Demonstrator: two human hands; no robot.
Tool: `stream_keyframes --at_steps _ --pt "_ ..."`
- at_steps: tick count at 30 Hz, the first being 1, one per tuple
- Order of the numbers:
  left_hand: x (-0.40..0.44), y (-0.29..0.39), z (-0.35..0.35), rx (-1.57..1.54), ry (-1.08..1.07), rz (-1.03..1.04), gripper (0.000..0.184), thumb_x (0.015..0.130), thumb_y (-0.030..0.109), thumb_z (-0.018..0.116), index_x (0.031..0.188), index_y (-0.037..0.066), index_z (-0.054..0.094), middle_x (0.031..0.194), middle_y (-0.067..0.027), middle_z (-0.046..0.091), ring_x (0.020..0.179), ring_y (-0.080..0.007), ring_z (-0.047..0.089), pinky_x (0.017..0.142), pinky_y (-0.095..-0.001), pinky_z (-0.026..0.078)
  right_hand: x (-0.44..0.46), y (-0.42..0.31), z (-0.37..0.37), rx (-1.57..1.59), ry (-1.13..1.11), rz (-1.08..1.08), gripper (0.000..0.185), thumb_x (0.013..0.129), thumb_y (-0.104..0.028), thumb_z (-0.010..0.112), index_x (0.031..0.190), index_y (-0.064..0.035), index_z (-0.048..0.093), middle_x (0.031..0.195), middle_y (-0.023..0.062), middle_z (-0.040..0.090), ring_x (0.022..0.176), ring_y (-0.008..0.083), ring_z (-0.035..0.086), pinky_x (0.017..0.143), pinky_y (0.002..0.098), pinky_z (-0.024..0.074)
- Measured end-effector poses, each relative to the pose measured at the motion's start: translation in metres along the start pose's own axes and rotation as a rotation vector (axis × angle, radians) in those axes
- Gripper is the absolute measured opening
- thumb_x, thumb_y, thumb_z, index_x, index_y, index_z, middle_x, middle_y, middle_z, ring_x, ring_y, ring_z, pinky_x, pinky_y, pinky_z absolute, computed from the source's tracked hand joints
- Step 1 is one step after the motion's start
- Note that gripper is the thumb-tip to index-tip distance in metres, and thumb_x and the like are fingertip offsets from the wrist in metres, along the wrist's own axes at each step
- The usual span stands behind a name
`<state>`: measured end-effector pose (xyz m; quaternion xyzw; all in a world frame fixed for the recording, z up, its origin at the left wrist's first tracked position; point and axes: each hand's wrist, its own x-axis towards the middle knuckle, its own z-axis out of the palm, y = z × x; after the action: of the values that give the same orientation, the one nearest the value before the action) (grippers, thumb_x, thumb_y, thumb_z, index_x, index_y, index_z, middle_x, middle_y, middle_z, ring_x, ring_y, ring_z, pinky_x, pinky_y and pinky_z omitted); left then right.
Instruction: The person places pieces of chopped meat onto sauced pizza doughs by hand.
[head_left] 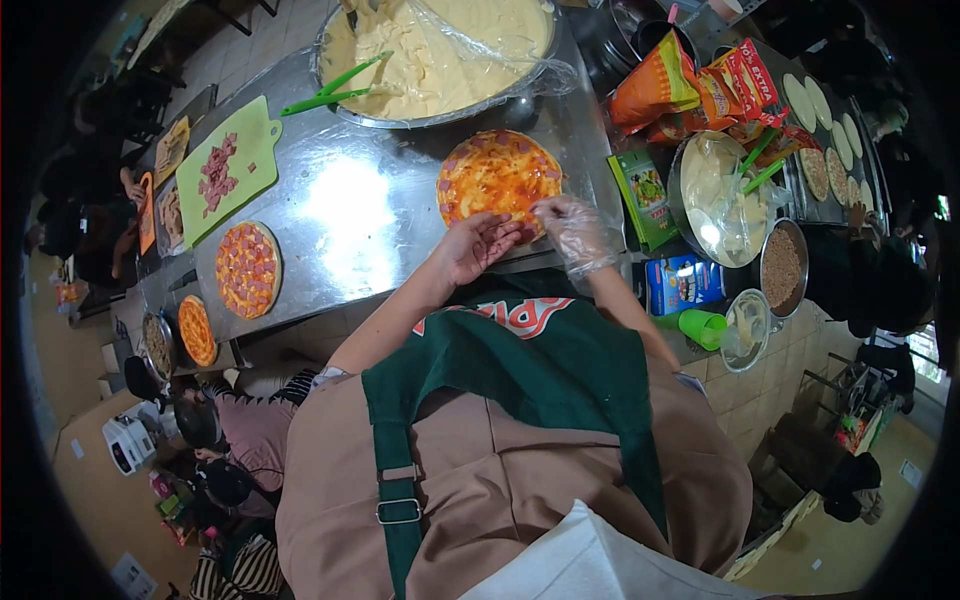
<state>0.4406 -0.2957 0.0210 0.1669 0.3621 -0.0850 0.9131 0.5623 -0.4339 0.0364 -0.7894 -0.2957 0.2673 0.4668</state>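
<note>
A round pizza (498,178) with ham pieces and orange-red sauce lies on the steel table in front of me. My left hand (484,246) is bare, palm up and slightly cupped at the pizza's near edge, its fingers apart. I cannot make out anything in the palm. My right hand (578,234) wears a clear plastic glove and is over the pizza's near right edge. Its fingertips are drawn together; whatever they hold is too small to name.
A large bowl of pale dough (440,60) with a green utensil (335,90) stands beyond the pizza. To the left are a green board (235,170) with chopped ham and another pizza (248,268). Snack bags (655,85), a smaller bowl (715,200) and a ground-topping bowl (783,268) stand right.
</note>
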Motion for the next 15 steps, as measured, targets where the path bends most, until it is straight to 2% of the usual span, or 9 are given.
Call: stream_keyframes --at_steps 2,4,5,7,11,13,14,15 --pt "0.001 0.002 -0.008 -0.019 0.033 0.027 0.033 0.087 0.022 0.038 0.108 -0.002 0.044 0.103 -0.0144 0.053 0.094 -0.0225 0.055 0.079 -0.0261 0.047 0.008 0.023 -0.007 -0.052 0.069 0.047 0.020 0.074 -0.026 0.055 0.077 -0.0069 0.062 0.080 0.0122 0.060 0.073 0.0262 0.058 0.068 0.0327 0.0449" --pt "-0.001 0.005 -0.011 -0.084 0.034 0.070 0.030 0.086 0.021 0.038 0.105 -0.002 0.047 0.098 -0.0137 0.056 0.087 -0.0217 0.058 0.078 -0.0272 0.048 0.013 0.038 -0.012 -0.295 0.100 0.047 0.023 0.073 -0.028 0.055 0.078 -0.0074 0.063 0.078 0.0132 0.060 0.074 0.0283 0.058 0.069 0.0349 0.0446" --pt "-0.001 0.006 -0.012 -0.084 0.035 0.073 0.030 0.086 0.021 0.038 0.105 -0.002 0.047 0.098 -0.0137 0.056 0.087 -0.0217 0.058 0.078 -0.0272 0.048 0.013 0.045 -0.012 -0.294 0.099 0.044 0.023 0.073 -0.028 0.055 0.078 -0.0074 0.063 0.078 0.0132 0.060 0.074 0.0283 0.058 0.069 0.0349 0.0446" --pt "-0.002 0.009 -0.013 -0.122 0.017 0.102 0.031 0.086 0.021 0.037 0.106 -0.001 0.047 0.100 -0.0137 0.056 0.090 -0.0229 0.056 0.079 -0.0280 0.047 0.013 0.044 -0.013 -0.360 0.016 0.023 0.017 0.072 -0.020 0.059 0.078 -0.0039 0.063 0.076 0.0120 0.060 0.072 0.0230 0.058 0.065 0.0308 0.0442" --pt "-0.002 0.012 -0.008 -0.161 0.023 0.134 0.035 0.087 0.027 0.037 0.108 -0.001 0.046 0.103 -0.0145 0.054 0.095 -0.0249 0.054 0.081 -0.0300 0.046 0.016 0.029 -0.007 -0.487 -0.014 0.096 0.016 0.070 -0.020 0.060 0.078 -0.0063 0.062 0.078 0.0128 0.060 0.072 0.0267 0.057 0.066 0.0336 0.0444" --pt "-0.006 0.013 -0.001 -0.207 -0.033 0.128 0.045 0.087 0.036 0.036 0.109 -0.001 0.045 0.106 -0.0157 0.053 0.099 -0.0267 0.052 0.082 -0.0311 0.045 0.019 0.022 -0.005 -0.642 0.067 0.016 0.016 0.069 -0.021 0.060 0.079 -0.0087 0.062 0.079 0.0123 0.060 0.074 0.0290 0.056 0.067 0.0359 0.0445" --pt "-0.007 0.014 0.001 -0.208 -0.031 0.133 0.045 0.087 0.036 0.036 0.109 -0.001 0.045 0.106 -0.0157 0.053 0.099 -0.0267 0.052 0.082 -0.0311 0.045 0.020 0.021 -0.003 -0.641 0.064 0.012 0.016 0.069 -0.021 0.060 0.079 -0.0087 0.062 0.079 0.0123 0.060 0.074 0.0290 0.056 0.067 0.0359 0.0445" --pt "-0.008 0.013 0.003 -0.217 -0.073 0.131 0.050 0.086 0.042 0.035 0.109 -0.002 0.045 0.107 -0.0165 0.052 0.101 -0.0273 0.051 0.083 -0.0317 0.045 0.020 0.021 0.000 -0.567 0.163 -0.165 0.017 0.071 -0.024 0.058 0.080 -0.0097 0.061 0.080 0.0120 0.058 0.073 0.0290 0.056 0.066 0.0376 0.0447"
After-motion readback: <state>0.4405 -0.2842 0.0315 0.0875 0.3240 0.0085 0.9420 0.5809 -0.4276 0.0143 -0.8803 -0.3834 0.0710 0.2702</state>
